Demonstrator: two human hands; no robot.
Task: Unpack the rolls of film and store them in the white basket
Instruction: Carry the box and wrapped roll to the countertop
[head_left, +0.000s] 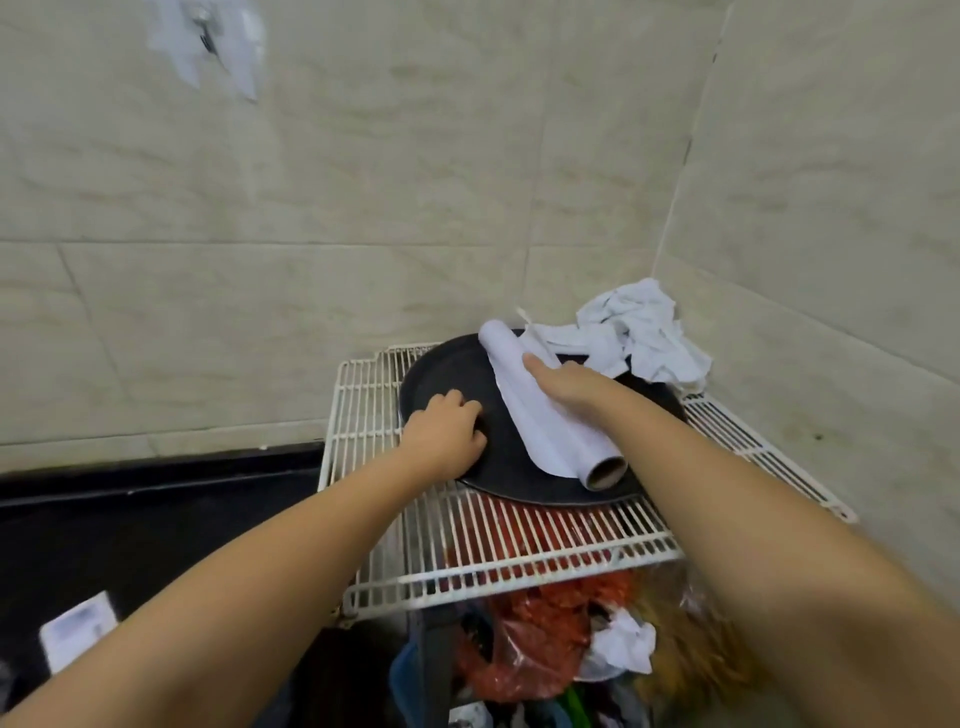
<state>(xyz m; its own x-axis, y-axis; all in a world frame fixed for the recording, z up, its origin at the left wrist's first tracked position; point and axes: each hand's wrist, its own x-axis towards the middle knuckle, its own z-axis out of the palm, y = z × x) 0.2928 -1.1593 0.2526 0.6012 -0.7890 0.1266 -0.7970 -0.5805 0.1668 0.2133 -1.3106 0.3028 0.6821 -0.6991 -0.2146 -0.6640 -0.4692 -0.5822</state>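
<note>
**Steadying the tray, freeing the roll**

Forearms fill the near edge of the view, both reaching out over a white wire rack (498, 551) in the tiled corner. From the left: the left hand (441, 434) lies knuckles-up on the rim of a dark round tray (447, 374) that sits on the rack, its fingers (457, 402) curled together and pressing down, gripping nothing. Just right of those fingers, the roll of film (545, 410) lies slantwise across the tray, its cardboard core pointing toward the camera, with a loose white sheet spread along it. The right hand (566, 384) rests on top of the roll about midway; its fingers (537, 364) lie flat over the sheet, but whether they close round the roll is hidden beneath the palm. Beyond and right of those fingertips, crumpled white wrapping (644, 338) is heaped in the corner.

No white basket is in sight, so storing looks some way off. To do this step well, the left hand likely needs to keep the tray from sliding while the right peels the sheet clear without rolling the film off the edge. Bags of clutter (530, 654) below would catch a dropped roll awkwardly.
</note>
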